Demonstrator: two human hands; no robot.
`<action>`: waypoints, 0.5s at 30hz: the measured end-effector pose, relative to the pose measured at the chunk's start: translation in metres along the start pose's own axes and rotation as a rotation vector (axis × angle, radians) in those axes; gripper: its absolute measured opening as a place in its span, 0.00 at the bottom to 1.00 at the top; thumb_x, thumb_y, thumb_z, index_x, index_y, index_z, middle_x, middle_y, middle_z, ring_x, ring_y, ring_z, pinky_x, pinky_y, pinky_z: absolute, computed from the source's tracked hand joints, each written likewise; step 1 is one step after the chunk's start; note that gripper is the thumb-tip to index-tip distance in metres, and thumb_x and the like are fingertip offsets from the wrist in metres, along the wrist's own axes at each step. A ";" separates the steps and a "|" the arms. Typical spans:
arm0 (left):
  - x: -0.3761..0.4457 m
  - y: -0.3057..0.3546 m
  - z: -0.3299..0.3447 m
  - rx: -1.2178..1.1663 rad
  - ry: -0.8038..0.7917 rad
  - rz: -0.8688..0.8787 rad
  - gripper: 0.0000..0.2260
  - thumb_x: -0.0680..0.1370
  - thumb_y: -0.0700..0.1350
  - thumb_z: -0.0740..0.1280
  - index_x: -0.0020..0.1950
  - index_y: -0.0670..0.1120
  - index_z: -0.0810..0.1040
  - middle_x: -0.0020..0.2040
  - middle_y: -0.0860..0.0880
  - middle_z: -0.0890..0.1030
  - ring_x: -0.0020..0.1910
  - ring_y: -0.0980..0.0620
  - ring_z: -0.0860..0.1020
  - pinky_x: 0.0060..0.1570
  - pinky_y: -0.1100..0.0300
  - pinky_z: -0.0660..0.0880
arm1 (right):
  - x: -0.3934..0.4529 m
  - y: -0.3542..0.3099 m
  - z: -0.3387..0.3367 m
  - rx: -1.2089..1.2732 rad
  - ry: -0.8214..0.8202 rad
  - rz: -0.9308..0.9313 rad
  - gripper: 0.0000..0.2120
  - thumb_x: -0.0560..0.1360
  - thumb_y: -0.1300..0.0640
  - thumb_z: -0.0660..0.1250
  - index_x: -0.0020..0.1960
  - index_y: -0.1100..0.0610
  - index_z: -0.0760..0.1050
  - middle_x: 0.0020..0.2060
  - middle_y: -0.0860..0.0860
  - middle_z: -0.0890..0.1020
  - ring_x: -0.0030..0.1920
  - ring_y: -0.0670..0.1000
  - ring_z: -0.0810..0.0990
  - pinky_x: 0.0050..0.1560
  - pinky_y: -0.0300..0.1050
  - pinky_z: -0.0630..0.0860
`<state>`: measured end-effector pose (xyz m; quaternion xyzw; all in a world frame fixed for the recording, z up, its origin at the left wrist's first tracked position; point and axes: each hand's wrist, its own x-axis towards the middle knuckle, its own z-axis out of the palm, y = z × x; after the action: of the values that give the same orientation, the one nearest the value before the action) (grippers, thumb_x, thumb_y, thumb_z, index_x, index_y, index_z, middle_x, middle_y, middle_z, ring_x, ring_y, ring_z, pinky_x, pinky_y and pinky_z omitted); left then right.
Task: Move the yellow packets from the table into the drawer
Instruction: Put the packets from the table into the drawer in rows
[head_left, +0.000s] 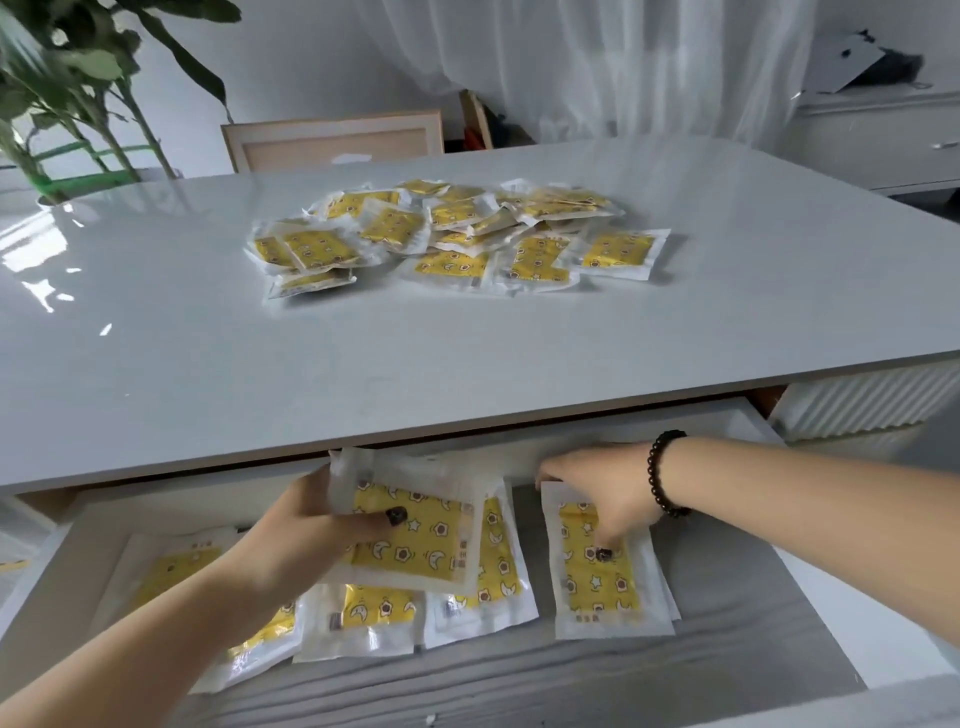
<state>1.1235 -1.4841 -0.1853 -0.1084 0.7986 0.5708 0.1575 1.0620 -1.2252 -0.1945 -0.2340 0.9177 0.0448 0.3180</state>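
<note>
A loose heap of several yellow packets (457, 234) lies on the glossy grey table (208, 353), toward its far middle. Below the table's near edge the drawer (810, 597) stands pulled out, with several more yellow packets lying flat in a row inside. My left hand (317, 525) grips one packet (415, 540) by its left side, thumb on top, holding it just above the ones in the drawer. My right hand (597, 493) reaches down into the drawer and pinches the top of another packet (602, 577), which lies at the right end of the row.
A potted green plant (78, 104) stands at the table's far left corner. A wooden chair back (332, 140) rises behind the table. A white cabinet (883, 140) is at the far right. A white ribbed panel (857, 405) sits under the table's right side.
</note>
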 end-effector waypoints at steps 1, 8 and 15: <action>0.001 -0.001 0.001 0.016 -0.014 -0.010 0.13 0.72 0.35 0.71 0.54 0.49 0.77 0.43 0.49 0.86 0.42 0.51 0.84 0.47 0.54 0.77 | -0.002 0.002 0.004 0.020 0.041 0.007 0.36 0.70 0.55 0.74 0.72 0.53 0.59 0.63 0.53 0.72 0.57 0.53 0.75 0.54 0.46 0.77; 0.001 -0.006 0.010 0.083 -0.086 -0.038 0.13 0.73 0.37 0.71 0.55 0.46 0.79 0.46 0.47 0.86 0.47 0.47 0.84 0.56 0.46 0.76 | -0.042 0.008 0.032 -0.093 0.440 0.084 0.27 0.72 0.37 0.65 0.61 0.52 0.61 0.55 0.50 0.71 0.47 0.50 0.74 0.43 0.46 0.78; 0.002 -0.009 0.014 0.104 -0.065 -0.062 0.12 0.72 0.38 0.72 0.54 0.47 0.79 0.46 0.48 0.86 0.46 0.48 0.84 0.56 0.45 0.77 | -0.038 -0.002 0.058 0.091 0.194 0.156 0.43 0.62 0.35 0.73 0.67 0.51 0.56 0.63 0.55 0.58 0.50 0.53 0.75 0.49 0.43 0.79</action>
<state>1.1268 -1.4738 -0.1978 -0.1061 0.8178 0.5266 0.2063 1.1215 -1.1990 -0.2175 -0.1506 0.9606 0.0049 0.2337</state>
